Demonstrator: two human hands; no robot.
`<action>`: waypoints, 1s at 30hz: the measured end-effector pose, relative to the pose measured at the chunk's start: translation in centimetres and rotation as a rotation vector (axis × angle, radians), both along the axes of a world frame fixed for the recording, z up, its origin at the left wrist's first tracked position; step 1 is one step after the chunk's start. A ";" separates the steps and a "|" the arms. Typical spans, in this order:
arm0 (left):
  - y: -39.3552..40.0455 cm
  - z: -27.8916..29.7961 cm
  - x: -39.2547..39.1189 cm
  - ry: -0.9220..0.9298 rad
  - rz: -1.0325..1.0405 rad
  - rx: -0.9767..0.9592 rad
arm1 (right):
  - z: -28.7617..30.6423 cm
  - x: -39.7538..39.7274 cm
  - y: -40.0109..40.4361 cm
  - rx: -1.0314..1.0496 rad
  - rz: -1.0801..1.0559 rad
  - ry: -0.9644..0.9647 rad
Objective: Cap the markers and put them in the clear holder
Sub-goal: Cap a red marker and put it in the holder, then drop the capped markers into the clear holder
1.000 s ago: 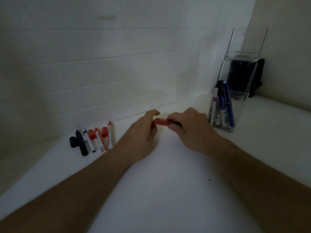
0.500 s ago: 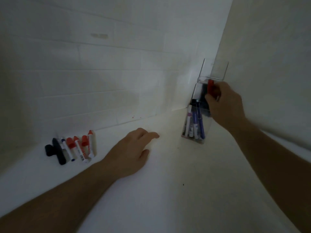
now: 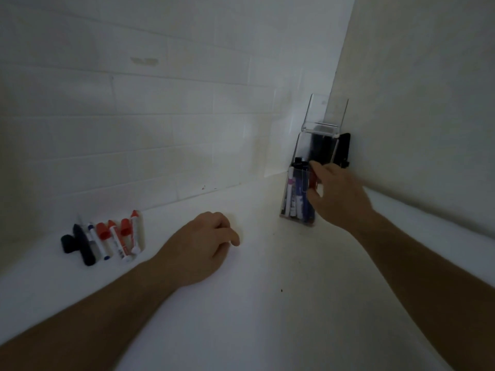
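Right hand [image 3: 338, 194] lower than half a second ago, now level with the front pocket of the clear holder [image 3: 320, 135] rather than at its top rim; fingers curled around a red marker [image 3: 313, 181], of which only a short length shows between thumb and forefinger, apparently inside the pocket. Left hand [image 3: 199, 247] still resting on the white counter [image 3: 267, 317], holding nothing, its fingers now loosely curled under instead of extended. Holder: transparent, hard-walled, tall rear panel and lower front pocket, standing in the corner where tiled wall [image 3: 160, 124] meets plain wall; capped markers [image 3: 296, 194] with white, purple and blue barrels upright within. At left, loose markers and caps [image 3: 107, 238] unmoved in a row against the tiles: black, blue-tipped and red pieces, cylindrical, smooth; counter matte and dimly lit.
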State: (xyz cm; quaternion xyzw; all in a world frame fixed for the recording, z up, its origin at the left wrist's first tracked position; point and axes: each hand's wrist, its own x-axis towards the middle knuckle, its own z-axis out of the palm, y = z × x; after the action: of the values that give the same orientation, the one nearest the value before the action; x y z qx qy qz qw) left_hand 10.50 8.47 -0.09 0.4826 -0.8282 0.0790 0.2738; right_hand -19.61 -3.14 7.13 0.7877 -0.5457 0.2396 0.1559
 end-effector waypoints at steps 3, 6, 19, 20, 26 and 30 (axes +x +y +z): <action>0.2 0.2 0.3 -0.022 0.004 -0.015 | -0.2 1.4 1.4 -0.180 0.012 -0.126; 0.5 1.0 1.1 -0.028 0.027 0.018 | -1.3 5.3 3.6 -0.189 0.228 -0.197; 1.5 5.6 10.9 0.405 0.715 0.050 | -6.2 24.8 8.8 0.454 0.837 -0.173; 1.6 5.6 11.5 0.435 0.753 0.052 | -6.1 25.5 9.0 0.469 0.868 -0.157; 1.5 5.1 11.8 0.440 0.848 0.137 | -5.9 26.4 8.0 0.488 0.825 -0.087; 1.0 4.7 11.5 0.403 0.877 0.236 | -5.5 26.0 7.4 0.363 0.702 0.045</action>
State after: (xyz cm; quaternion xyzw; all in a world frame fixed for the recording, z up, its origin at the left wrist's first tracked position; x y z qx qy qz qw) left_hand 22.01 9.45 4.62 0.8188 -0.4812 -0.0025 0.3130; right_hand 6.41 4.27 1.61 0.9462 -0.2730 0.1606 -0.0654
